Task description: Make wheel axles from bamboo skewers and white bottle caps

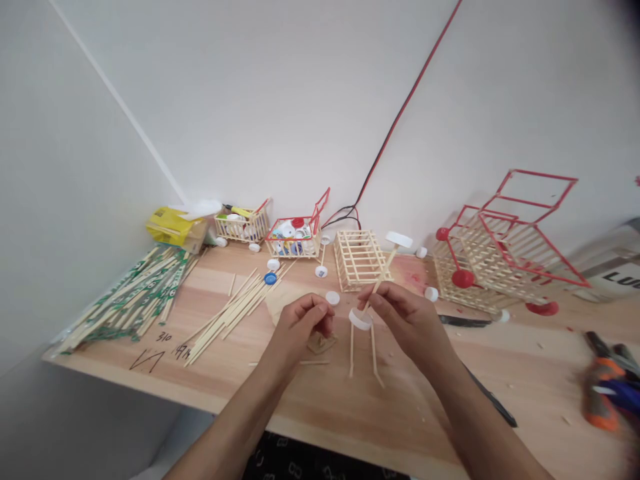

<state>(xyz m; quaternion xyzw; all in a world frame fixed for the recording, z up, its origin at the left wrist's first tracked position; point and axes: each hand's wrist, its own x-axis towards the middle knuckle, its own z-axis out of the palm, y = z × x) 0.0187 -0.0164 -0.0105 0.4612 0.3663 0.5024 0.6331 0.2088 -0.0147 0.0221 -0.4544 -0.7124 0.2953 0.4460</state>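
My right hand [403, 313] pinches a thin wooden stick [384, 270], held at a slant above the table. One white bottle cap [399, 239] is at the stick's upper end, another white cap [361, 320] at its lower end. My left hand [303, 327] is to the left of the lower cap, apart from it, its fingers curled together; what they hold, if anything, is hidden. A loose white cap [333, 298] lies just beyond my left fingers. Below the lower cap, bent stick pieces [351, 353] rest on the table. Behind my right hand lies a stick-built crate [363, 259].
Two small stick carts [293, 240] filled with caps stand along the wall. Larger red-trimmed carts [520, 240] are at right. Loose sticks [235, 317], wrapped chopsticks [135, 297] and a blue cap [270, 278] lie left. Orange-handled pliers [600, 393] lie at far right.
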